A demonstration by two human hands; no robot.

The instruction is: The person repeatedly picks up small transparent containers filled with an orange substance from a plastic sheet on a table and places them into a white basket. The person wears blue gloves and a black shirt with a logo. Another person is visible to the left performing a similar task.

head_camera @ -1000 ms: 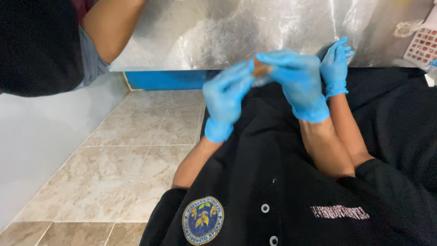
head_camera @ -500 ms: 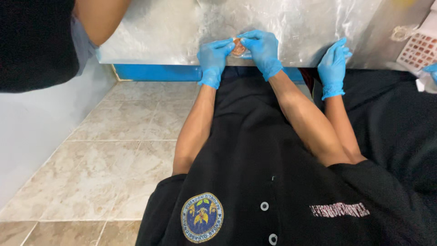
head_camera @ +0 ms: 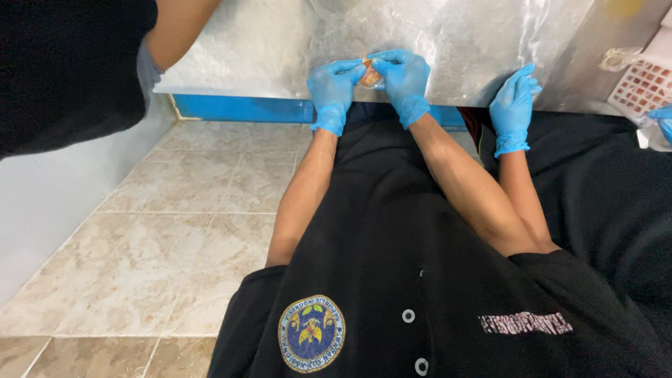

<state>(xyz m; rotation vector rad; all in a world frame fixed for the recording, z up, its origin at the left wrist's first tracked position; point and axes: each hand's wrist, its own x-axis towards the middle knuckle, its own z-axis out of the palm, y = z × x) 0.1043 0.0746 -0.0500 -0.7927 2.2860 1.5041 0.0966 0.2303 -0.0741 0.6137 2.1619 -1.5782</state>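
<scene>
Plastic-covered table edge: left hand and right hand pinch a small orange piece together above it, seemingly mid-wrapping, unfinished.

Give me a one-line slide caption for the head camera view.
Left hand and right hand, in blue gloves, pinch a small orange-brown item at the plastic-covered table; a co-worker's gloved hand rests nearby.

This looks like a food-preparation workplace, a commercial kitchen or small production room. A metal counter covered in clear plastic film runs along the top, with a blue edge beneath it. The workers wear blue disposable gloves and black uniform jackets, one with an embroidered badge. The floor is beige tile, and a perforated white-and-red tray sits at the right.
</scene>
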